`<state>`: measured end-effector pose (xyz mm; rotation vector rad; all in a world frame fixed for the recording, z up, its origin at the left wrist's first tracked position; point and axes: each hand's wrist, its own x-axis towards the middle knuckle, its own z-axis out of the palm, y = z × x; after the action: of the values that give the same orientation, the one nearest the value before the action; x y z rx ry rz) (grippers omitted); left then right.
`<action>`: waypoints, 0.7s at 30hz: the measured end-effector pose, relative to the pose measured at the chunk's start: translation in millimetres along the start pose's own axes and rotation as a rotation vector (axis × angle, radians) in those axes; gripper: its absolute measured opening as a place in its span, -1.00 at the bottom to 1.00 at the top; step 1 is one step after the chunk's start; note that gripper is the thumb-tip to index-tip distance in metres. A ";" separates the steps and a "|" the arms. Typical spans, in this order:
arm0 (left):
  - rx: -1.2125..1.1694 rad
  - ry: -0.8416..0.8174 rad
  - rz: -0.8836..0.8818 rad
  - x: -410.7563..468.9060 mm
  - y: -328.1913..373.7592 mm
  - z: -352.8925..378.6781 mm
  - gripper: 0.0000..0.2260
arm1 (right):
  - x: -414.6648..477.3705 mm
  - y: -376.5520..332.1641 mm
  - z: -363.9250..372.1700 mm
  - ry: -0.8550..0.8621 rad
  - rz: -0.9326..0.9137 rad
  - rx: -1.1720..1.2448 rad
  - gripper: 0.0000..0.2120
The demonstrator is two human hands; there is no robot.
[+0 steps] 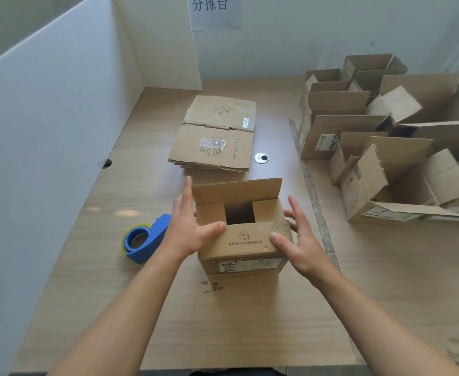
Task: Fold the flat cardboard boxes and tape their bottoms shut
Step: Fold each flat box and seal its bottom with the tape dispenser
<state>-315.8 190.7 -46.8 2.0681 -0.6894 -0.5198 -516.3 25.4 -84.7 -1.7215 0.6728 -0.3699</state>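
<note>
Free table strip at near edge; tape dispenser left, flat stack behind, assembled boxes right.

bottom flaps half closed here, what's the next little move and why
Probably fold the upright far flap down onto the box. The side flaps are already in and the left hand and right hand press the near flap down, so only the far one stands up; the tape dispenser waits beside the left hand.

Half-folded brown box mid-table, far flap upright; flat stack behind; blue tape dispenser left.
</note>
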 end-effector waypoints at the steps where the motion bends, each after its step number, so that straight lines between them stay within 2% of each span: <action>1: -0.014 0.002 0.023 5.3 1.0 -0.1 -0.07 | 2.1 -1.0 0.4 -0.001 0.005 0.001 -0.23; 5: 0.003 0.048 0.123 7.8 -14.6 3.0 -0.58 | 10.2 -1.9 8.3 0.025 0.005 -0.005 -0.23; 8: 0.034 0.005 0.095 5.6 -26.8 3.4 -0.73 | 16.5 -3.3 11.7 0.050 0.002 0.014 -0.25; 12: 0.098 -0.003 0.077 9.2 -29.3 -0.5 -0.70 | 21.7 -5.1 17.4 0.058 -0.032 -0.073 -0.48; 17: 0.273 0.057 0.068 15.4 -25.7 -20.2 -0.66 | 35.5 -11.6 38.0 0.043 -0.020 -0.103 -0.51; 21: 0.259 0.072 0.050 11.3 -17.2 -7.5 -0.68 | 36.7 -13.6 30.6 0.080 -0.001 -0.112 -0.53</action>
<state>-298.0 196.0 -58.4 2.2913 -0.7985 -0.3401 -466.8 28.5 -83.4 -1.8205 0.7624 -0.4104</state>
